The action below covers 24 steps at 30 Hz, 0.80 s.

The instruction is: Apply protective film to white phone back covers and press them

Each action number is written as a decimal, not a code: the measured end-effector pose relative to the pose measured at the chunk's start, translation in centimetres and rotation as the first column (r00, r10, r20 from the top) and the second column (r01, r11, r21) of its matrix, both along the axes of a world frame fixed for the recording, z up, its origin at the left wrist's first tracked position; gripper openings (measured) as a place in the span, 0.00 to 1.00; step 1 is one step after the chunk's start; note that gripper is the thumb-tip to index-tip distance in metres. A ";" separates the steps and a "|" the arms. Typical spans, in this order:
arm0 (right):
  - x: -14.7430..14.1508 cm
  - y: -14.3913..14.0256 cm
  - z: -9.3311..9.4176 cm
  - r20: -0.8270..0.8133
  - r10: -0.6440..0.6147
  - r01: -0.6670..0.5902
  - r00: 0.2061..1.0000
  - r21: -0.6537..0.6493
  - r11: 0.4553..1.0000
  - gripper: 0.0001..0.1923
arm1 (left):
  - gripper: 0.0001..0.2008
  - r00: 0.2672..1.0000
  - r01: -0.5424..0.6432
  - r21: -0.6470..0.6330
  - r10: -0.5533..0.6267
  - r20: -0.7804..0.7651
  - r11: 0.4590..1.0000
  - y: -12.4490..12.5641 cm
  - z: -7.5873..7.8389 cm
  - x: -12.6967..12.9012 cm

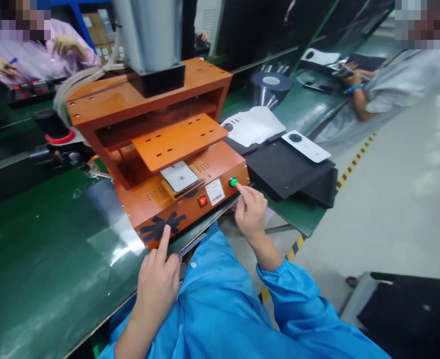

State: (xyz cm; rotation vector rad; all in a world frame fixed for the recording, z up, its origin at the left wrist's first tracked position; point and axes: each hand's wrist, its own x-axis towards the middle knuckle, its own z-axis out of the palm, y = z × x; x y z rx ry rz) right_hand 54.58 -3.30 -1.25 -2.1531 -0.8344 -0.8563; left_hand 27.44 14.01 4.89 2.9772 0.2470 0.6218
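An orange bench press (175, 197) stands in front of me, its plate (182, 142) raised. Below that plate, a white phone back panel (180, 176) lies on a small fixture. My right hand (251, 211) has its index finger stretched to the green button (233, 182) on the press front, the other fingers curled. My left hand (158, 274) points its index finger at crossed strips of black tape (163, 227) on the front's left side; its fingertip overlaps the strips. Neither hand holds anything. Between the hands are a lit red switch (202, 201) and a white label (215, 192).
Right of the press, white panels (255, 124) are fanned out, and another panel (305, 146) rests on black trays (279, 167). A tape roll (271, 82) stands behind. Co-workers sit at back left and right. A black cart (410, 314) stands at lower right.
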 end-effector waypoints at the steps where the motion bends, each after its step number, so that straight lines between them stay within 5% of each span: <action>1: 0.1 -0.1 -0.3 -0.015 0.007 -0.007 1.000 -0.032 0.999 0.23 | 0.10 1.000 0.007 0.008 -0.007 0.015 1.000 0.0 0.0 0.0; 4: 0.5 0.3 -0.4 -0.046 0.021 -0.024 0.999 -0.076 0.997 0.27 | 0.09 0.999 0.006 0.023 -0.007 0.053 1.000 -0.2 0.2 0.4; 9: 1.8 1.0 0.1 -0.044 0.074 -0.072 0.996 0.036 0.997 0.26 | 0.15 0.994 -0.096 0.067 0.092 0.056 0.993 -0.9 0.7 0.9; 12: 1.4 0.6 1.0 -0.058 0.117 -0.110 0.991 0.112 0.988 0.22 | 0.13 0.994 -0.067 -0.052 0.071 0.084 0.996 -0.3 0.8 0.5; 16: -3.2 0.3 2.5 -0.062 0.346 -0.313 0.936 0.297 0.902 0.12 | 0.06 0.965 0.061 -0.373 0.041 0.259 0.926 -0.1 0.6 -0.6; 20: -11.0 1.1 2.7 -0.165 0.795 -0.705 0.584 0.382 0.597 0.28 | 0.10 0.961 -0.018 -0.667 0.197 0.194 0.745 -2.8 0.3 -0.5; 22: -13.9 1.3 2.4 -0.270 0.806 -0.676 0.526 0.442 0.589 0.23 | 0.12 0.968 0.002 -0.719 0.179 0.176 0.695 -4.0 0.1 0.0; 24: -14.5 1.0 2.0 -0.382 0.724 -0.543 0.574 0.484 0.686 0.18 | 0.15 0.970 0.031 -0.683 0.142 0.197 0.729 -4.1 0.0 0.1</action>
